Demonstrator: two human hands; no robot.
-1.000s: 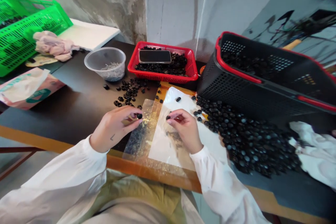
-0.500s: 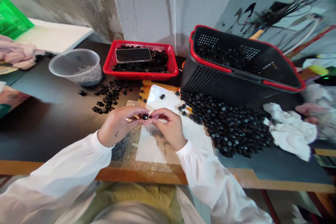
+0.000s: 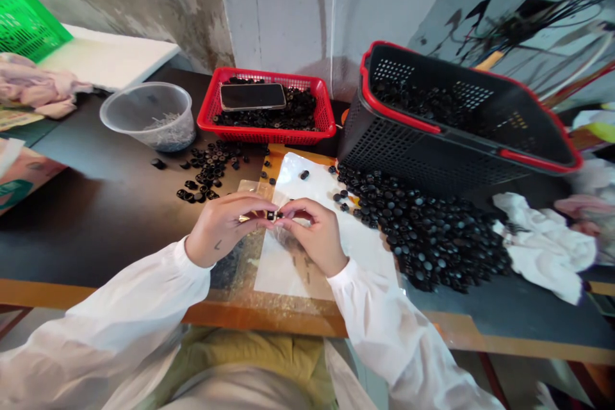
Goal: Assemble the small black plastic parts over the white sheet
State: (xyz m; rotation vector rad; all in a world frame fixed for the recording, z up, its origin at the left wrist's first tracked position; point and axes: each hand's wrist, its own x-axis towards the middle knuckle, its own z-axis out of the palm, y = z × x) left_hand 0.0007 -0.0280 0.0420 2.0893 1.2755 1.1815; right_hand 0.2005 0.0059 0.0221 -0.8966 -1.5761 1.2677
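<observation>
Pinching a small black plastic part [image 3: 271,215], the left hand [image 3: 223,229] and right hand [image 3: 313,237] were together, both clamped on it from opposite sides, above a white sheet [image 3: 283,275] on the dark table [image 3: 96,237]. Whether the pinch held one piece or two could not be told at this size. Handling, as judged: light, stiff and smooth, apt to slip or spring from the fingers, and best taken by its outer edge. Nearby stock: a heap of black caps [image 3: 427,237] beside the sheet; scattered black rings [image 3: 211,166] on the table; a red basket [image 3: 269,136] holding more black pieces and a smartphone [image 3: 252,97]; a black basket with red rim [image 3: 398,160], lying tilted, with black pieces inside; a clear plastic cup [image 3: 147,102] of pale slivers. Change noted: a second earlier the hands stood apart, each holding a dark piece, and they had since closed the gap. The baskets and heap also sat further left in view, with the green crate [image 3: 29,25] mostly out of frame.
</observation>
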